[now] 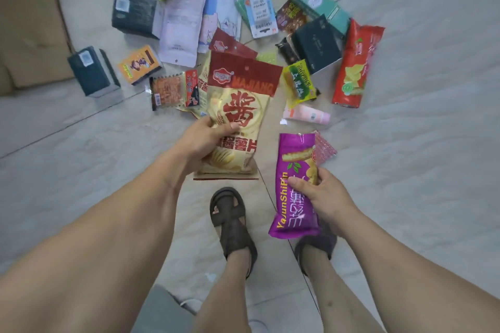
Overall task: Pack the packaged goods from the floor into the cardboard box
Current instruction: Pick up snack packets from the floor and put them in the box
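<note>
Both hands loaded, one snack bag each, held above the floor.

Left hand (201,140) grips the cream chip bag (238,113) with its dark red "MAJIANG" header; fingers curled behind the left edge, thumb clamped on the front. A second matching bag sits right behind it. Right hand (323,196) pinches the purple "YaJunShiPin" bag (293,184) at its right edge, fingers curled round it. Floor (405,143) is pale grey tile with dark grout lines. Remaining goods are scattered ahead: red chip sleeve (355,65), dark green boxes (93,71), orange carton (140,63), pink tube (308,115). Cardboard (29,21) lies at far left, partly cut by the frame edge. Open tile on the right and lower left; sandalled feet (232,224) below the bags.
</note>
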